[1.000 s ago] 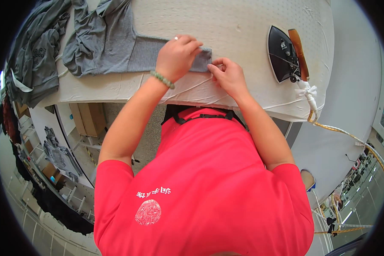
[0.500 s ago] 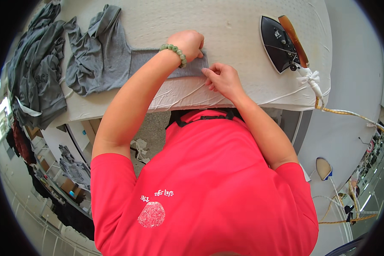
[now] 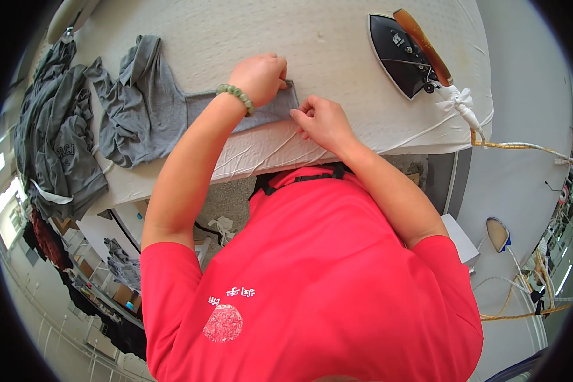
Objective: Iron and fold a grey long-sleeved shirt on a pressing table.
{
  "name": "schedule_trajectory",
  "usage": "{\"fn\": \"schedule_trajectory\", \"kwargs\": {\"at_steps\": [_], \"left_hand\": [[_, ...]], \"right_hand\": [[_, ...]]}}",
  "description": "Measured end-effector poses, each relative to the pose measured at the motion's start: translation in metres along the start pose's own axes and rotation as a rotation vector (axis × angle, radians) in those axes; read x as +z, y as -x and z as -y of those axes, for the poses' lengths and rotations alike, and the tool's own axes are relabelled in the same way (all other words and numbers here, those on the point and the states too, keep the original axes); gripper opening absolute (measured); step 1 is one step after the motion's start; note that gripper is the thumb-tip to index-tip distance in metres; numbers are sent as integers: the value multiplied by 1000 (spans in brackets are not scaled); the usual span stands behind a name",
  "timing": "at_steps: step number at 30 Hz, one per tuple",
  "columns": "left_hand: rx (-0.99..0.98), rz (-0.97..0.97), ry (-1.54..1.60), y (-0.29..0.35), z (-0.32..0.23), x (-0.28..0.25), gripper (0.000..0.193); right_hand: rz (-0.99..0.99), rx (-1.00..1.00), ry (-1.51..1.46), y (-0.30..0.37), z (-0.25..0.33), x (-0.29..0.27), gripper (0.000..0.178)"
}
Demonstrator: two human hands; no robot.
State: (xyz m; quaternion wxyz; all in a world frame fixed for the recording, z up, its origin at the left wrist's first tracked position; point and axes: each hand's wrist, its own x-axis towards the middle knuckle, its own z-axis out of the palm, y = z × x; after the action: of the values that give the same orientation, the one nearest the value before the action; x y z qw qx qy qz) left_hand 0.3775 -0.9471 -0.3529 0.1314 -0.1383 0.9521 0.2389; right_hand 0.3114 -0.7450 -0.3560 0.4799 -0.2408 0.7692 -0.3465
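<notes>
A grey garment [image 3: 140,118] lies on a padded, white-covered table, its body rumpled and one sleeve [image 3: 270,108] stretched flat to the right. My left hand [image 3: 261,77], with a green bead bracelet at the wrist, is closed on the far corner of the sleeve's end. At the near corner of that end, my right hand [image 3: 326,124] is also closed, thumb and forefinger pinching the cloth edge; its other fingers are curled under. The forearm partly covers the sleeve.
An iron [image 3: 404,57] with a wooden handle rests at the far right, its cord [image 3: 522,146] running off the table edge. Darker grey garments [image 3: 60,134] heap over the left edge. Another iron [image 3: 498,234] hangs beyond my right arm.
The view has shifted, so the table and irons sit differently in the picture. Both hands stay at the sleeve's end, with slight finger movement.
</notes>
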Motion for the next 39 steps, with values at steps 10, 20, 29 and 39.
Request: {"fn": "schedule_trajectory", "kwargs": {"at_steps": [10,20,29,39], "left_hand": [[116,-547,25,67,-8,74,33],[-104,-511,-26,108,-26,87,66],[20,-677,65,109,-30,93,48],[-322,-901,180,170,25,61,29]], "right_hand": [[-109,-337,583,4,6,-30,14],[-791,-522,1228,-6,1,-193,62],[-156,228,642,-25,49,-184,51],[274,-302,1235,-14,138,-8,49]]}}
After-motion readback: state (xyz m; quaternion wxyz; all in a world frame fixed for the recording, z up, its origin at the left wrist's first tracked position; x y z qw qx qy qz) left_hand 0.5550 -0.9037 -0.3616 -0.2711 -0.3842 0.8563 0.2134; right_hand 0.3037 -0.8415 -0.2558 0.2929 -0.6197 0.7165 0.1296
